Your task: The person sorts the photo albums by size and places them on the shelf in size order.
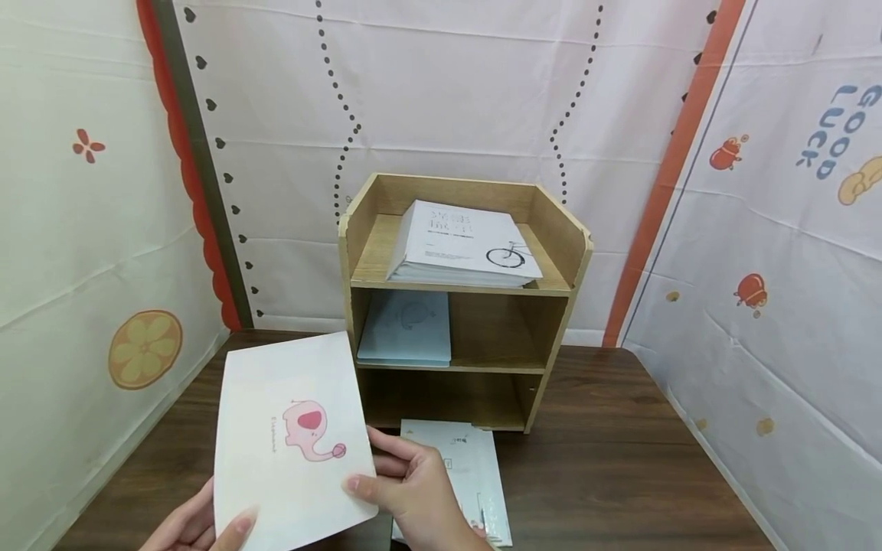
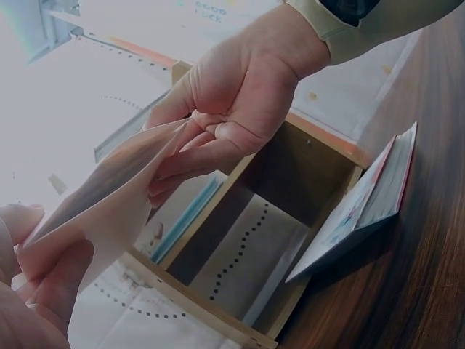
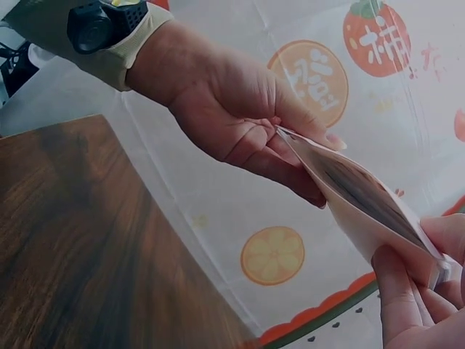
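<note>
Both hands hold a notebook (image 1: 276, 428) with a white cover and a pink elephant drawn on it. The left hand (image 1: 196, 524) grips its lower left corner, thumb on the cover. At the right edge, the right hand (image 1: 420, 486) pinches it with the thumb in front and fingers behind. Seen from the right wrist, the notebook (image 3: 356, 203) bows slightly, its pages parted from the cover. It is raised above the table, left of a pale book (image 1: 458, 474) lying before the shelf.
A three-level wooden shelf (image 1: 575, 264) stands at the back of the dark wooden table (image 1: 620, 459). Its top level bears a stack of white books (image 1: 462, 245) with a bicycle picture. Light blue notebooks (image 1: 406, 329) lie on the middle level. Printed cloth (image 1: 455, 92) surrounds the table.
</note>
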`<state>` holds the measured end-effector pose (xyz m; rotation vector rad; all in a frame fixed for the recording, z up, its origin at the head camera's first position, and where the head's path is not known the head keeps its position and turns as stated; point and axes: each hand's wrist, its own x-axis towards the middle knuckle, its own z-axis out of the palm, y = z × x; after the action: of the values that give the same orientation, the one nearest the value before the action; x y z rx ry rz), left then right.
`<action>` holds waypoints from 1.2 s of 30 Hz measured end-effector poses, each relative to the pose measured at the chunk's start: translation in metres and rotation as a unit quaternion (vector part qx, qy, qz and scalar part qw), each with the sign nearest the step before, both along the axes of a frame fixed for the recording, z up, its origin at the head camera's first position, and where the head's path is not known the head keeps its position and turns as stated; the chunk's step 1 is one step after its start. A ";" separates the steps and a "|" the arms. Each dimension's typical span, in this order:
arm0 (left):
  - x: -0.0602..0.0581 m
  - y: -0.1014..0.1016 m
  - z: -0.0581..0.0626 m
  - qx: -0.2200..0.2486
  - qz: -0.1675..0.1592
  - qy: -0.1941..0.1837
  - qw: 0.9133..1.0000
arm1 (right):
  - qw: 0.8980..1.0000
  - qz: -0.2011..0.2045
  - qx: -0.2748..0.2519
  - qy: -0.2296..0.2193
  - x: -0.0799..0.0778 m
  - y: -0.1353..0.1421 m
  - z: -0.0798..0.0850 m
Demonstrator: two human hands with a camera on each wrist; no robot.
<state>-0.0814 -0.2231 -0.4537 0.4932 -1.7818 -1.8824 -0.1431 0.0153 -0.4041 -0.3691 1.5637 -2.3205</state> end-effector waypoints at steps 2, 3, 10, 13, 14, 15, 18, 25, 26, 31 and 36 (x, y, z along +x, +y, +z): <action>0.001 0.001 0.000 -0.006 0.012 -0.017 1.000 | 1.000 -0.002 0.003 0.002 0.002 0.002 0.001; 0.001 0.002 0.000 -0.006 0.014 -0.023 1.000 | 1.000 -0.003 0.005 0.005 0.003 0.002 0.002; 0.001 0.007 0.000 -0.003 0.018 -0.030 0.999 | 0.999 -0.009 0.034 -0.001 0.006 0.011 0.006; 0.001 0.012 0.002 0.004 0.024 -0.030 0.999 | 0.999 -0.012 0.038 -0.006 0.007 0.015 0.007; 0.001 0.014 0.002 0.007 0.028 -0.030 0.999 | 0.999 -0.013 0.039 -0.006 0.007 0.016 0.007; 0.001 0.015 0.003 0.008 0.030 -0.027 0.999 | 0.999 -0.014 0.039 -0.006 0.007 0.017 0.007; 0.001 0.019 0.006 0.009 0.016 -0.008 1.000 | 0.999 -0.020 0.038 -0.008 0.008 0.020 0.007; 0.003 0.031 0.015 0.001 -0.017 0.035 0.999 | 0.999 -0.026 0.030 -0.002 0.009 0.026 0.006; 0.003 0.033 0.016 0.000 -0.014 0.039 0.999 | 0.999 -0.028 0.030 0.000 0.010 0.027 0.006; 0.004 0.043 0.023 -0.003 0.006 0.047 0.999 | 0.999 -0.035 0.030 0.004 0.010 0.032 0.006; 0.004 0.049 0.028 0.005 0.001 0.063 0.998 | 0.999 -0.039 0.023 0.004 0.010 0.037 0.005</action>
<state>-0.0774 -0.1746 -0.4261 0.3702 -1.6906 -1.8789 -0.1329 0.0526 -0.3992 -0.3108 1.6602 -2.3392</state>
